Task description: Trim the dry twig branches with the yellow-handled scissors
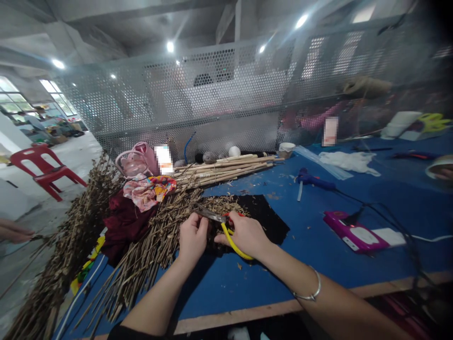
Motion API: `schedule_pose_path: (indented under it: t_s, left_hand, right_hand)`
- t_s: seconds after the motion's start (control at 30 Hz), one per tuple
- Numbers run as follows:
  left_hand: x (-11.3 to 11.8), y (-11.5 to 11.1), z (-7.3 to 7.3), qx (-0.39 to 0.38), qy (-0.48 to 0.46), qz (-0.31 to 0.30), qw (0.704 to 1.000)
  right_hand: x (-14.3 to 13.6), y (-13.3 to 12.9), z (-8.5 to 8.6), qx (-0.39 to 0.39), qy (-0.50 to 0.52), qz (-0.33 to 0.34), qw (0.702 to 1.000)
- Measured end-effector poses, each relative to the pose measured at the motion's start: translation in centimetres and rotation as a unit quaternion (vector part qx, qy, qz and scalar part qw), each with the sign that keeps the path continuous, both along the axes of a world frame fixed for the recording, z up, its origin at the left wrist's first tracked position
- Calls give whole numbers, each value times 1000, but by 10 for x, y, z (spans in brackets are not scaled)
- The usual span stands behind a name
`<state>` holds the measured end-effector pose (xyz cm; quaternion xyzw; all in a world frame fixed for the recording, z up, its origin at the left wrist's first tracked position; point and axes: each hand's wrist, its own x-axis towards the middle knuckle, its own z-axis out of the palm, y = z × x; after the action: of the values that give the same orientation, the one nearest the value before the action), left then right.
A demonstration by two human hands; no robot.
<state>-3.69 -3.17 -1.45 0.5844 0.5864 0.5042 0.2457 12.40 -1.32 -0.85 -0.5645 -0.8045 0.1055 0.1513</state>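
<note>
My right hand (246, 231) is closed around the yellow and red handles of a pair of scissors (231, 241). The blades point left, toward my left hand (193, 233). That hand has its thumb and fingertips pinched together just below the blade tips; what sits in the pinch is too small to make out. Under and behind both hands lies a heap of dry brown plant bits (222, 205) on a black cloth (271, 217). A spread of dried stalks (148, 257) lies to the left of my left hand.
On the blue table (283, 278) are wooden sticks (226, 170), a glue gun (314, 179) with a cord, a magenta power strip (354, 231) and white gloves (348, 162). A perforated metal screen (212, 94) stands behind. Another person's hand (16, 231) is at far left, near a red chair (46, 167).
</note>
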Motion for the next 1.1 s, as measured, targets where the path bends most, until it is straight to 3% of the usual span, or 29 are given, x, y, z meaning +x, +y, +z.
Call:
schedule_pose_path:
  t_s: [0.43, 0.8, 0.9, 1.03, 1.1]
  left_hand:
    - [2, -3, 2, 1, 17, -12, 1000]
    - [-8, 6, 3, -10, 71, 1, 997]
    - [-23, 10, 9, -10, 78, 51, 996]
    - [-48, 15, 21, 49, 94, 174, 979]
    - [-57, 18, 20, 38, 117, 195, 973]
  right_hand:
    - [1, -3, 6, -40, 24, 6, 999]
    - [9, 9, -1, -49, 83, 48, 994]
    - [18, 17, 0, -46, 119, 77, 989]
    - [29, 28, -2, -36, 152, 89, 984]
    - [32, 31, -4, -32, 156, 102, 982]
